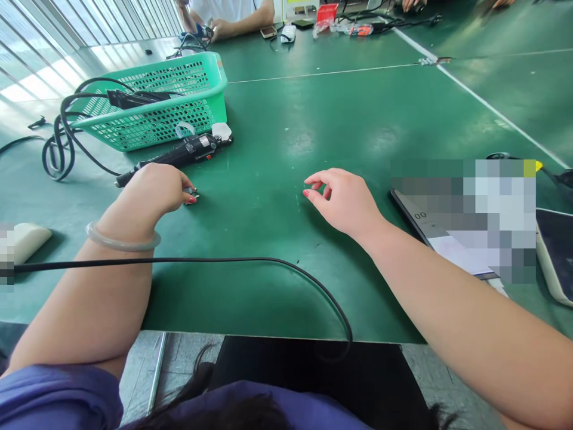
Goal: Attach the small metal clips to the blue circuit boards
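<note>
My left hand (pixel 163 186), with a pale bangle (pixel 123 242) on its wrist, is closed on a small silvery metal piece (pixel 191 192) just above the table. Most of that piece is hidden by the fingers. Right behind this hand lies a black corded power tool (pixel 183 150), probably an electric screwdriver, beside the basket. Over the green table (pixel 259 221), my right hand (pixel 342 197) hovers with loosely curled fingers, thumb and forefinger apart and nothing between them.
A green plastic basket (pixel 215 89) holds black cords at the back left. A black cable (pixel 215 260) crosses in front of me. At right lie a tablet-like device (pixel 461 251) and a phone-like device (pixel 557 251). Across the table, another person's arm (pixel 244 24) rests near small items.
</note>
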`<control>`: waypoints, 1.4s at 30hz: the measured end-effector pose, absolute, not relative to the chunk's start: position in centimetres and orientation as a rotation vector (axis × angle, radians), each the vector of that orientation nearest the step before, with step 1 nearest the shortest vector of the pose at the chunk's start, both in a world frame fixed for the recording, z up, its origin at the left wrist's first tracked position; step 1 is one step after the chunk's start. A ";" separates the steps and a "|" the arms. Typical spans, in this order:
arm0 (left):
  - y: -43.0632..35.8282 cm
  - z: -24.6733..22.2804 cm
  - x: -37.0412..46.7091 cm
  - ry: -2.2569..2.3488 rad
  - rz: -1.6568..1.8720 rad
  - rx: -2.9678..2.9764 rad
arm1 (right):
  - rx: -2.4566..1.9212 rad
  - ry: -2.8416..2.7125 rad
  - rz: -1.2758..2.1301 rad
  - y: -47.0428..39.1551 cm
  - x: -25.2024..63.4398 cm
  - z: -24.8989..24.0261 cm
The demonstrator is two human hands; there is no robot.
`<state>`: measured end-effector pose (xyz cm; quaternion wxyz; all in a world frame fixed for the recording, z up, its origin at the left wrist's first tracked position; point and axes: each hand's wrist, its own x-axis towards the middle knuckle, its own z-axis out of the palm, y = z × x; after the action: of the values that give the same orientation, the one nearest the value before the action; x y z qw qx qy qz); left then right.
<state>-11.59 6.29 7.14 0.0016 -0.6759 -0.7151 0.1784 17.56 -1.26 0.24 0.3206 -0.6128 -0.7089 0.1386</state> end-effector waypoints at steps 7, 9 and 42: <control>7.1 6.9 -13.5 -2.184 0.473 -2.041 | -1.642 -1.872 0.401 -1.3 17.5 0.3; 7.4 6.5 -13.9 -2.217 0.366 -2.070 | -1.646 -1.869 0.405 -1.3 17.5 0.3; 0.8 0.7 0.1 -2.394 -2.078 -3.038 | -1.809 -1.755 0.708 -0.5 19.0 0.1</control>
<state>0.15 0.80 0.69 -0.5848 -0.5612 -0.4422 -0.3840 18.98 -0.50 0.10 0.2590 -0.6673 -0.6476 0.2613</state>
